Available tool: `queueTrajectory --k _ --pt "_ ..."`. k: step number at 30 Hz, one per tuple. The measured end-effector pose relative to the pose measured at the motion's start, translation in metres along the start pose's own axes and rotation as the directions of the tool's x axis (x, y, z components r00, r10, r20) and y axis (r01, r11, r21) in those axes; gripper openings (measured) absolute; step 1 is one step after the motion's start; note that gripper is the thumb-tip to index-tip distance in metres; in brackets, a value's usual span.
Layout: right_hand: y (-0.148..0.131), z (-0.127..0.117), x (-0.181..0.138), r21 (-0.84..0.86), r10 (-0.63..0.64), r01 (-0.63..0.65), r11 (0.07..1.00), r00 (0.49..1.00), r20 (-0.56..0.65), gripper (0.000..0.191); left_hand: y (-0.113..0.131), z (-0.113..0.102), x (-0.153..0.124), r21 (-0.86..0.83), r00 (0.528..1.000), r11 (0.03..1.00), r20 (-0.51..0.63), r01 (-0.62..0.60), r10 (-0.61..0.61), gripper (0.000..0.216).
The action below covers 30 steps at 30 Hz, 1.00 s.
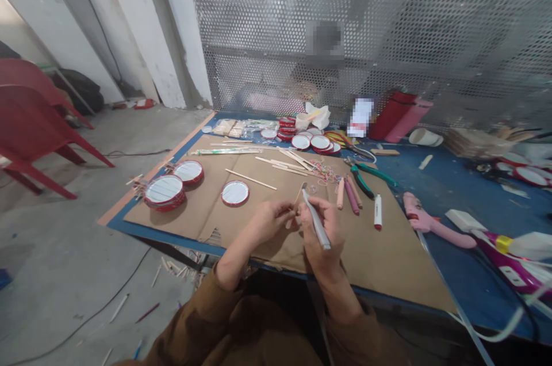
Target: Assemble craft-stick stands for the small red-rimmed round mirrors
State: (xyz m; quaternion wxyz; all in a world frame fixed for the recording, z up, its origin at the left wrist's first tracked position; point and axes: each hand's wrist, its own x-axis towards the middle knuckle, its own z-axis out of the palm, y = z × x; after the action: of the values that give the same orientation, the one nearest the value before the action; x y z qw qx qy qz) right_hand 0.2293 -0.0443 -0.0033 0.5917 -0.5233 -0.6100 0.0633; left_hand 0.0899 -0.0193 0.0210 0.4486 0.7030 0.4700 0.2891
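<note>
My left hand (pixel 268 221) is closed in a pinch on a thin wooden stick (pixel 298 196) that rises toward the far side of the brown cardboard sheet (pixel 388 256). My right hand (pixel 321 231) is wrapped round a grey utility knife (pixel 315 220), its tip touching the stick where the left fingers pinch it. Both hands hover just above the cardboard near the table's front edge. A round red-rimmed lid (pixel 235 193) lies just beyond the left hand.
Two more red-rimmed lids (pixel 165 191) sit at the left. Loose sticks (pixel 290 162), rubber bands, markers (pixel 351 196), green pliers (pixel 366 176) and a pink glue gun (pixel 425 217) lie on the blue table (pixel 457 187). Red chairs (pixel 30 130) stand left. A perforated metal screen (pixel 388 21) backs the table.
</note>
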Motion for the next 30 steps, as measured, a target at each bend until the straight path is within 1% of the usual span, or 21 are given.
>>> queueTrajectory --k 5,10,14,19,23,30 --pt "-0.0014 0.0002 -0.0007 0.015 0.047 -0.047 0.999 0.998 -0.039 0.023 0.0001 -0.0001 -0.0005 0.019 1.0 1.0 -0.004 -0.001 0.001 0.024" --pt "-0.0015 -0.0005 -0.0036 0.064 0.108 -0.104 0.993 0.993 -0.057 0.025 0.0008 -0.0005 -0.0018 -0.017 1.0 1.0 0.009 0.018 -0.018 0.023" --pt "0.0004 0.0001 -0.0053 0.079 0.085 -0.081 0.994 0.995 -0.05 0.023 0.0019 -0.0007 -0.0025 -0.03 0.999 0.999 0.016 0.039 -0.038 0.022" --pt "0.0012 0.0007 -0.0045 0.047 0.092 -0.091 0.995 0.996 -0.019 0.024 0.0002 -0.0005 -0.0017 -0.037 1.0 0.999 0.011 0.016 -0.016 0.021" --pt "0.0015 0.001 -0.0037 0.065 0.094 -0.092 0.994 0.995 -0.036 0.025 -0.0009 -0.0008 -0.0016 -0.045 1.0 0.999 0.021 0.009 -0.008 0.023" --pt "0.0006 0.0008 -0.004 0.037 0.08 -0.08 0.996 0.997 -0.01 0.025 -0.004 0.0001 -0.0006 -0.034 1.0 0.999 0.025 -0.015 0.016 0.022"
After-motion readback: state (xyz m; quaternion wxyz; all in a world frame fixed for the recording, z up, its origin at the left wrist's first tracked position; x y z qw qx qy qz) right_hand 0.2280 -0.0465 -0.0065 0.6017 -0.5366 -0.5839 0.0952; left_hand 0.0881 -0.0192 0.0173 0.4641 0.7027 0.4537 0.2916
